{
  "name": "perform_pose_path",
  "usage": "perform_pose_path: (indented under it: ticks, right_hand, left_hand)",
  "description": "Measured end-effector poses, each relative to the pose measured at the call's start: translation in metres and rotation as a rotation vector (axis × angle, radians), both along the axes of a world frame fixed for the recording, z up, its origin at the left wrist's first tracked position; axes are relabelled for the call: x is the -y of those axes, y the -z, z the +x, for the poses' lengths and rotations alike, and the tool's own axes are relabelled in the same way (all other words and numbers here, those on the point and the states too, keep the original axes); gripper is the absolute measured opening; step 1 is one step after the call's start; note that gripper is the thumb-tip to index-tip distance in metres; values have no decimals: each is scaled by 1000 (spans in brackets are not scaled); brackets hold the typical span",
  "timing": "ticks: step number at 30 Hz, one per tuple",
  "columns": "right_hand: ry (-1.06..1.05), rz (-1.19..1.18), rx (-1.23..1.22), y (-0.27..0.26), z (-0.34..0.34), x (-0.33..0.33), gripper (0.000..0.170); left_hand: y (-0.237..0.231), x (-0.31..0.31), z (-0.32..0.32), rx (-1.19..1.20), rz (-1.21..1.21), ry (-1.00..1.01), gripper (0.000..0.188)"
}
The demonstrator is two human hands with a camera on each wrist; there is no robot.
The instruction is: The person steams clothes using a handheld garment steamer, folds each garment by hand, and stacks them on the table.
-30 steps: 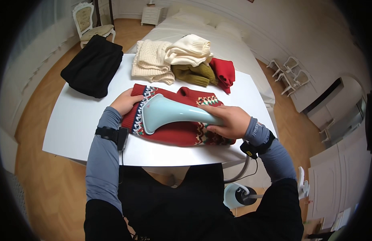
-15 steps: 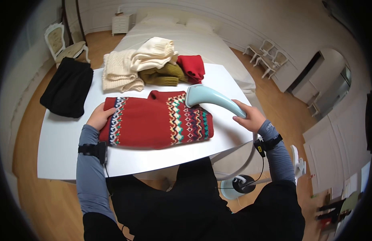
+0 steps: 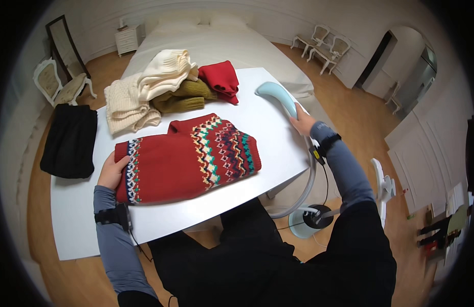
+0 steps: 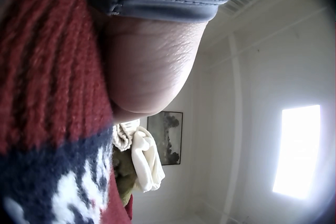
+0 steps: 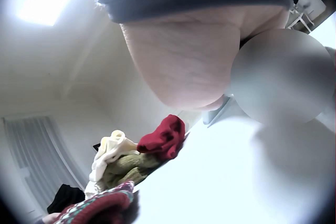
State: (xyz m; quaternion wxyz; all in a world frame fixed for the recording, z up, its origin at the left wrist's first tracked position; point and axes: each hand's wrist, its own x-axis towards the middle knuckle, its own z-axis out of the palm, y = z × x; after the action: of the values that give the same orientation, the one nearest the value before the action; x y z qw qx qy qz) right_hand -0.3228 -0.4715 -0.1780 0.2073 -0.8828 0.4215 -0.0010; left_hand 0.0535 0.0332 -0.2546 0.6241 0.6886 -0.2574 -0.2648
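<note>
A folded red patterned sweater [image 3: 170, 161] lies on the white table [image 3: 278, 148]. My left hand [image 3: 111, 172] holds its ribbed left edge, thumb on top and fingers out of sight beneath; in the left wrist view the ribbing [image 4: 47, 71] is beside the hand [image 4: 152, 66]. At the table's right side my right hand [image 3: 303, 121] grips the handle of a pale blue steamer [image 3: 278, 94], its head pointing away to the left. The right wrist view shows the palm [image 5: 184, 61] close up, with the steamer's fingers-side mostly hidden.
Behind the sweater are folded cream knits [image 3: 127, 105], an olive garment [image 3: 183, 97] and a red one [image 3: 220, 81]. Black folded cloth [image 3: 69, 140] lies at the left. A grey hose [image 3: 304, 192] runs down to the steamer base [image 3: 317, 217]. A bed [image 3: 206, 48] stands beyond.
My right hand has carried the steamer off the sweater, rightward and away to the table's far right side. My left hand still holds the sweater's left edge. The head view has shifted.
</note>
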Motion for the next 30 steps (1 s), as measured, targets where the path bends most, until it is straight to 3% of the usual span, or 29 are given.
perform_pose_path:
  ticks: [1,3,8,14,16,21,30]
  right_hand:
    - [10,5,-1,11,8,19,76]
    - [-96,-258,8,51,28,68,77]
    - [-102,-318,18,60,93,103,78]
    - [-84,-244,53,60,159,121,79]
    - [12,-81,88,47,173,116,80]
    - [6,-193,155,68,208,154,77]
    - [72,-189,132,65,235,153,72]
  left_hand:
    - [1,0,1,3,-9,-1,36]
    - [1,1,1,-1,-29,11,35]
    - [3,1,0,-17,-56,-10,34]
    - [5,1,1,24,-23,-14,36]
    - [5,0,0,19,-11,-19,37]
    - [-4,5,-6,28,2,-22,39]
    - [-6,10,-5,38,38,4,39]
